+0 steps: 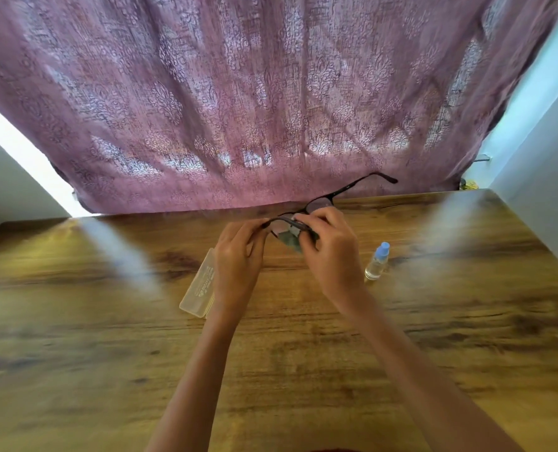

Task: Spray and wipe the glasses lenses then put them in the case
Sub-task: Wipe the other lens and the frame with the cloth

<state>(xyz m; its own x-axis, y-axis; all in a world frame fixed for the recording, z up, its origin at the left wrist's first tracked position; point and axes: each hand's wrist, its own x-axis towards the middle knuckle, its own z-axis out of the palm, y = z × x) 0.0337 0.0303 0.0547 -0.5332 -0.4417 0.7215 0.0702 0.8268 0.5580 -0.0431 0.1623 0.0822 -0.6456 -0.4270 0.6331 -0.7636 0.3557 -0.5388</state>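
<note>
Dark-framed glasses are hovering above the wooden table's far middle, the left hand clamped on 1 end steadying them while the right hand is pinching a grey cloth around a lens.

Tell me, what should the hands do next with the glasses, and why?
Probably keep rubbing: the right hand presses a grey cloth on one lens of the dark-framed glasses held by the left hand; the other lens looks unwiped.

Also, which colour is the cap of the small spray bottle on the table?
Light blue; the cap tops a clear bottle, seen in the head view.
</note>
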